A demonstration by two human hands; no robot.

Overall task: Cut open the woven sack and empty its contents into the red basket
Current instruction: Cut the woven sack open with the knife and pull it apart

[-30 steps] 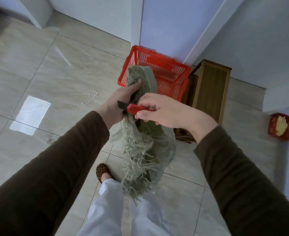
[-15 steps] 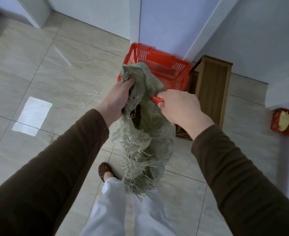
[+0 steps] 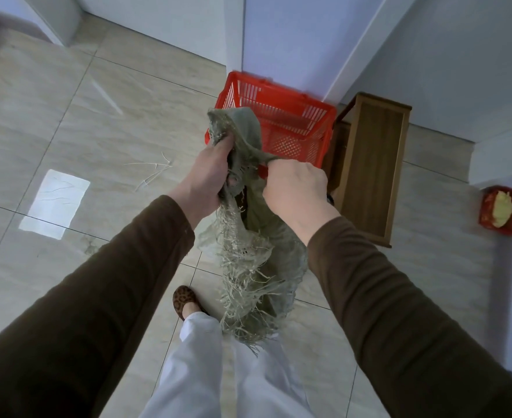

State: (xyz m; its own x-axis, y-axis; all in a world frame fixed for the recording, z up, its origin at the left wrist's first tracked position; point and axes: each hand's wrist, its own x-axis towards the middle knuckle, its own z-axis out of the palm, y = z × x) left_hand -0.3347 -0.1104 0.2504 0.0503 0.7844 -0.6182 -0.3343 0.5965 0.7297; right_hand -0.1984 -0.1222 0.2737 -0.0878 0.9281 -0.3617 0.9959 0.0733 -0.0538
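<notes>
Glossy beige floor tiles (image 3: 67, 122) fill the scene, bounded by pale walls (image 3: 444, 55) behind the red slatted plastic basket (image 3: 297, 122), which is set on the floor against the wall corner. Just to the right of the basket a brown wooden cabinet (image 3: 372, 167) is stood, and further right of that a small red tray holding something yellow (image 3: 501, 210) is seen on the floor by the wall. Left of the basket a few loose pale fibre strands (image 3: 153, 170) are scattered over the tiles. In front of the basket, a grey-green woven sack with a frayed, stringy edge (image 3: 248, 260) is held up above the floor, its upper corner overlapping the basket's near rim in the view and its ragged lower part hung down before the white trouser legs (image 3: 197, 372). The sack's bunched top is gripped by the left hand (image 3: 206, 179), with the fingers curled round the fabric. A fold of the same sack is pinched and pulled taut by the right hand (image 3: 297, 188), fist closed; a sliver of a red handle (image 3: 262, 170) is seen at its knuckles, but how it is held cannot be told. Both arms are covered by dark brown sleeves (image 3: 97, 297). A leopard-print shoe (image 3: 183, 300) is planted on the tiles below the sack.
</notes>
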